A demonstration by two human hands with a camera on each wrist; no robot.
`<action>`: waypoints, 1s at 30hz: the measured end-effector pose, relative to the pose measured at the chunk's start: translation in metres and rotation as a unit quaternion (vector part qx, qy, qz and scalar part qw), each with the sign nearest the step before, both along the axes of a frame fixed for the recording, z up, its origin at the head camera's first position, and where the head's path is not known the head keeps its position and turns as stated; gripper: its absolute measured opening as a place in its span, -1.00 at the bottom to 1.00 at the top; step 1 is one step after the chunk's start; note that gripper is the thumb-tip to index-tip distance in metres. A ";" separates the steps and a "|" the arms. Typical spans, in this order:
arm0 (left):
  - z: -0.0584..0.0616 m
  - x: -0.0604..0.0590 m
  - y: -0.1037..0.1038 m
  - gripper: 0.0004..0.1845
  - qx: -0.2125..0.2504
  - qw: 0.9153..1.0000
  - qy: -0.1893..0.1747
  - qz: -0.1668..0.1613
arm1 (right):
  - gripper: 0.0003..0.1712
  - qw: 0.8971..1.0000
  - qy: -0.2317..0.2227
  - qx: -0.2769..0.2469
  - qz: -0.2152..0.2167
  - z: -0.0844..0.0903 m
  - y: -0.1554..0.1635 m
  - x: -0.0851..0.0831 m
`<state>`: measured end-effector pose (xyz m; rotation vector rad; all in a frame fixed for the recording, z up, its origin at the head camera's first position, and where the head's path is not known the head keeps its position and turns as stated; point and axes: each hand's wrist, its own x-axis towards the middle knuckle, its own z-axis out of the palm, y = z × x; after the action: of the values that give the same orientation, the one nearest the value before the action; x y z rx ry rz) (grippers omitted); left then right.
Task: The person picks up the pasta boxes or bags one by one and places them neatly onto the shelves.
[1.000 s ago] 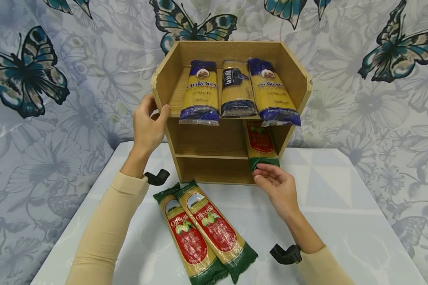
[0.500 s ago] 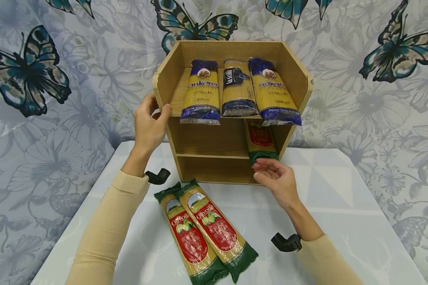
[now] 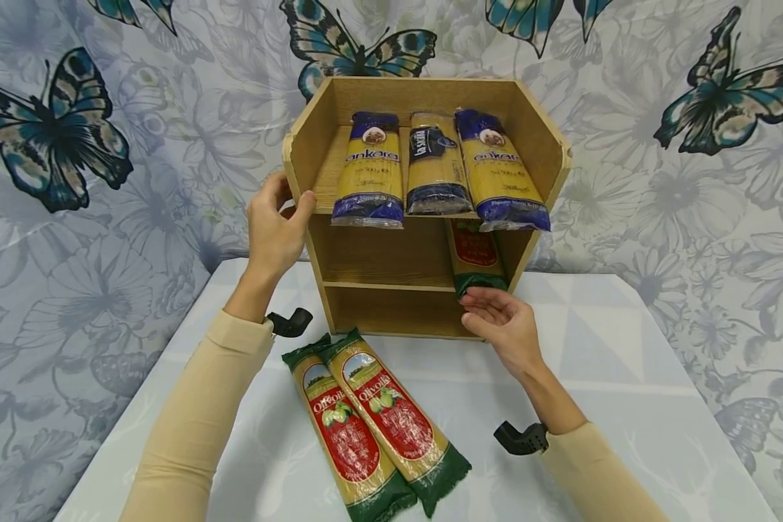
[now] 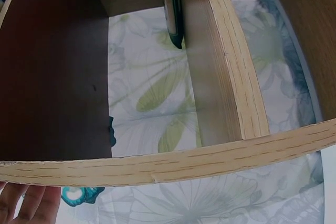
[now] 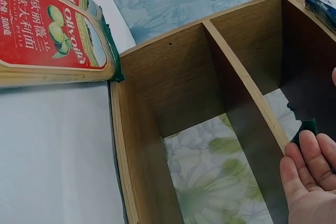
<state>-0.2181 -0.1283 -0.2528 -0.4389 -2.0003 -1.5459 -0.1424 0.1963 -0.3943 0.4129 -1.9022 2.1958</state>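
- The green-ended pasta packet (image 3: pixel 475 261) lies on the wooden rack's (image 3: pixel 313 145) middle shelf, far right, long axis running front to back.
- My right hand (image 3: pixel 504 325) is just in front, fingers relaxed and straight, fingertips touching its crinkly end.
- My left hand (image 3: pixel 272 232) grips the rack's left wall.
- Two glossy matching packets (image 3: pixel 372 420) lie on the desk (image 3: pixel 626 377).
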 end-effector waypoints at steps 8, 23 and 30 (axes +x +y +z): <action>-0.002 -0.001 -0.001 -0.66 0.004 1.000 0.001 -0.002 | -0.48 0.999 0.040 0.015 0.021 -0.002 0.000 0.016; -0.008 -0.010 -0.003 -0.65 0.011 1.000 0.005 -0.003 | -0.39 0.992 0.053 0.098 0.059 -0.016 -0.013 0.059; -0.003 -0.003 -0.001 -0.65 0.010 1.000 0.004 -0.001 | -0.31 0.980 -0.018 0.188 0.066 -0.037 -0.022 0.075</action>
<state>-0.2215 -0.1291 -0.2556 -0.4389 -1.9772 -1.5614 -0.0676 0.1742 -0.4318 0.5784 -2.3802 1.9214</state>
